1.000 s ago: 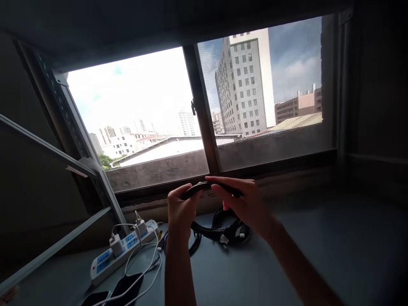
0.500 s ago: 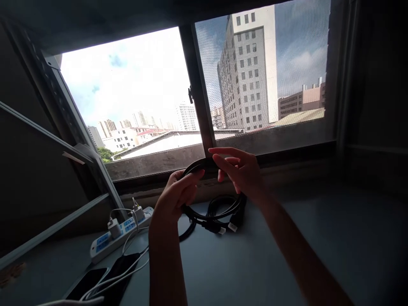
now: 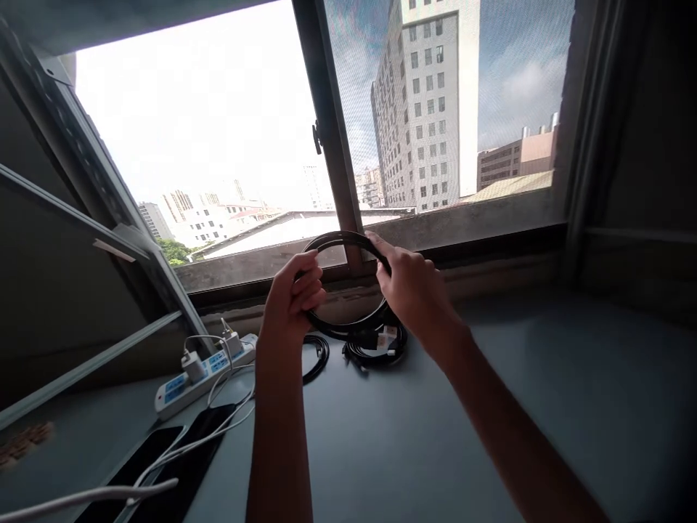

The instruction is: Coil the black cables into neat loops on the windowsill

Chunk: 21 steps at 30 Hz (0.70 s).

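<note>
A coiled black cable (image 3: 348, 333) is held up as a loop above the desk, between my two hands. My left hand (image 3: 294, 294) is curled around the left side of the loop. On the right side, my right hand (image 3: 411, 290) grips the coil, its index finger along the top. Connector ends with light metal tips (image 3: 388, 338) hang at the bottom of the loop. Behind and below it, another coiled black cable (image 3: 375, 357) lies on the desk, and a smaller black coil (image 3: 322, 361) rests to its left, beside my left wrist.
On the left, a white power strip (image 3: 204, 381) holds plugged-in chargers with white cords. Two dark flat devices (image 3: 188, 457) lie under the cords. A metal frame (image 3: 131, 218) rises at the left, and a window frame (image 3: 332, 138) stands behind the desk (image 3: 381, 450).
The coil has been raised and shows as a rounder loop. My right hand, with fingers apart before, has closed on its right side. My left fingers have curled in. The view has shifted slightly.
</note>
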Motion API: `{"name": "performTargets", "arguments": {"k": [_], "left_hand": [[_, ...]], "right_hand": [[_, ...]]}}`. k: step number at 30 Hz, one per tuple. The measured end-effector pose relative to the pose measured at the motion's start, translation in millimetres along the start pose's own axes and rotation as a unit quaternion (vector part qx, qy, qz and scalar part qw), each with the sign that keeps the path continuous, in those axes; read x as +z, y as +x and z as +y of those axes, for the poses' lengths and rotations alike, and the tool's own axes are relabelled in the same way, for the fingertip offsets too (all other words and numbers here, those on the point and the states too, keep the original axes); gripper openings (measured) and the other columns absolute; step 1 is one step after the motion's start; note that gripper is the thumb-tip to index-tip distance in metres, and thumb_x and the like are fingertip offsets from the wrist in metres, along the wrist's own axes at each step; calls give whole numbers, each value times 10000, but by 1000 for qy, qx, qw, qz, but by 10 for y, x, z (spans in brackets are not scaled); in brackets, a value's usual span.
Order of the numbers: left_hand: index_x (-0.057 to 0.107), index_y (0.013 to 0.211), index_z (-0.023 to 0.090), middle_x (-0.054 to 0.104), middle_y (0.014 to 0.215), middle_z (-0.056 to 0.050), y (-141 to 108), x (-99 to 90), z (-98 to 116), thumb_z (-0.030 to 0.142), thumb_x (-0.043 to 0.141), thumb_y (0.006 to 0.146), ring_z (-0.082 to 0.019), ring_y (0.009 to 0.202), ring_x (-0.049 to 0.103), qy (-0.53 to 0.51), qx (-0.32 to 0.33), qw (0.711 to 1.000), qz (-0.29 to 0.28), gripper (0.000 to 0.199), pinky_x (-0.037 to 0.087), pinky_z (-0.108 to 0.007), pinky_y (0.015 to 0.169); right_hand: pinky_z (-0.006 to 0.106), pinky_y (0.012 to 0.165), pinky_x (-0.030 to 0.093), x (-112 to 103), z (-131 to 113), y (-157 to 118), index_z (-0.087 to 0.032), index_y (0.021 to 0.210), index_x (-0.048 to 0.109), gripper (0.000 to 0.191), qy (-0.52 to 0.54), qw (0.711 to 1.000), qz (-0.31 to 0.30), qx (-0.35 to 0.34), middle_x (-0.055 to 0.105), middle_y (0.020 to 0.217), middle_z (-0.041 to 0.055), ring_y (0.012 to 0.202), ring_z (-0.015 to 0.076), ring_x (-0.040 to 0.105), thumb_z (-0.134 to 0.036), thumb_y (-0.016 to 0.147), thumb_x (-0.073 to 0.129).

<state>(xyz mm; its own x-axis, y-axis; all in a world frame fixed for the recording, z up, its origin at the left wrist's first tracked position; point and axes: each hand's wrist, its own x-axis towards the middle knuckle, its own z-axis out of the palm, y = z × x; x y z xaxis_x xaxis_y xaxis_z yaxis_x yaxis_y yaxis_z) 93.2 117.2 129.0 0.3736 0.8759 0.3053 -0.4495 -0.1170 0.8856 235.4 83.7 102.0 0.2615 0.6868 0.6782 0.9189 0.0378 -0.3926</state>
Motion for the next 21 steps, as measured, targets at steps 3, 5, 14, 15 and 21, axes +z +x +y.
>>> {"name": "performTargets", "arguments": {"k": [3,5,14,15,21], "left_hand": [[310,589,182,145,445,114,216,-176,-228,250,334,905,-6,291,110,166,-18,985,38,325,245,-86,322],[363,630,182,221,462,106,360,-329,-443,295,348,916,-12,315,237,234,-57,969,57,308,335,-110,375],[508,1119,135,571,1011,-62,734,-874,-1393,198,566,869,-145,757,594,506,-212,828,117,264,540,-286,613],[515,1127,140,563,1057,-72,748,-887,-1471,220,560,876,-163,815,595,526,-220,814,114,267,544,-307,650],[544,1110,139,563,1103,-87,718,-830,-1806,271,573,871,-209,938,582,624,-263,730,93,275,523,-384,770]], "right_hand": [[349,717,503,248,105,87,-280,1354,437,519,-24,996,-79,42,684,942,97,845,251,658,-149,852,462],[328,764,493,479,245,175,-278,1347,447,525,-7,991,-121,62,688,981,93,923,248,646,-115,849,430],[220,727,492,1341,893,268,-230,1272,547,503,30,936,-314,156,686,1045,76,818,174,675,-105,788,496],[223,703,496,1391,925,250,-233,1237,580,477,25,932,-325,158,698,997,71,802,179,677,-116,779,511],[276,772,483,1603,993,169,-229,1018,697,343,-24,922,-350,162,697,980,83,954,226,641,-101,734,553]]}}
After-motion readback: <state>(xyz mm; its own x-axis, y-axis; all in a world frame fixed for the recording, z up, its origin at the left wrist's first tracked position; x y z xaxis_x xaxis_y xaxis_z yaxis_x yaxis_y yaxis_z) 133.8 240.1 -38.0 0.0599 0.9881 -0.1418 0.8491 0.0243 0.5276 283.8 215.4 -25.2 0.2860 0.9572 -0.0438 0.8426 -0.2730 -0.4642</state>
